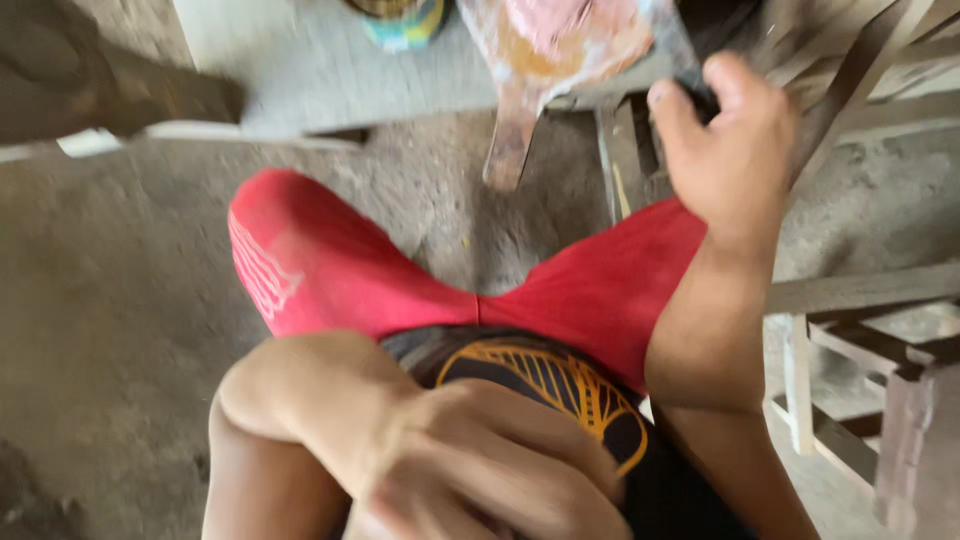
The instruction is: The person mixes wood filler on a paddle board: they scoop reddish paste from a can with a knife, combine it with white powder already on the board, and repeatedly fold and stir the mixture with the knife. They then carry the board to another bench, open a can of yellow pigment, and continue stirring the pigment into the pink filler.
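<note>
The picture is blurred by motion. My right hand (735, 150) is raised at the upper right, thumb and fingers closed around a small dark object (702, 98) next to a paint-stained board (560, 40) with a wooden handle (510, 150). My left hand (490, 470) lies low in the middle against my dark shirt with an orange leaf pattern (570, 385), fingers loosely curled; the blur hides whether it holds anything. My knees in red shorts (320, 270) spread out below the board.
The floor is rough grey concrete (110, 300). A pale slab (300, 70) lies at the top with a yellow and teal container (405, 22) on it. Wooden frames and slats (860, 300) stand at the right, and a dark plank (110, 95) at the upper left.
</note>
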